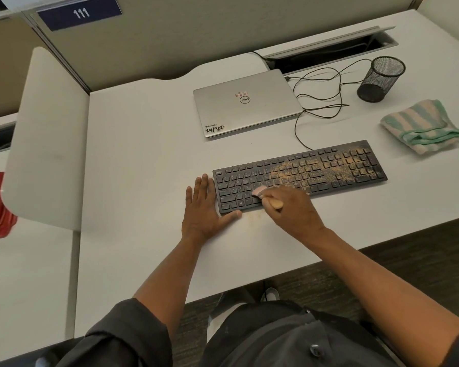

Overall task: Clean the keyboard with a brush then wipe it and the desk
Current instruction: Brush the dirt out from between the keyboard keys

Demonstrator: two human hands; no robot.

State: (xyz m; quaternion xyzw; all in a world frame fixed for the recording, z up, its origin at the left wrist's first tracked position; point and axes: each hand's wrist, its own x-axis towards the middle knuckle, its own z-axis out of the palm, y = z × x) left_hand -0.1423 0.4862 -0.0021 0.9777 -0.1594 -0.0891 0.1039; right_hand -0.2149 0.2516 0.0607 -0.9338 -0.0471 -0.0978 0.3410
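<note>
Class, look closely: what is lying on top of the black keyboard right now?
Tan dust covers the keyboard's right half. The brush, gripped by the right hand, rests on the left keys. Keys beneath that hand are hidden.

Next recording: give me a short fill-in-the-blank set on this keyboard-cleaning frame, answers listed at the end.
1. The right hand grips a ____ against the keyboard.
2. The left hand lies flat on the desk at the keyboard's ____ end.
3. The striped cloth lies untouched near the mesh ____.
4. Behind the keyboard, the laptop is ____.

Answers: brush; left; cup; closed
</note>
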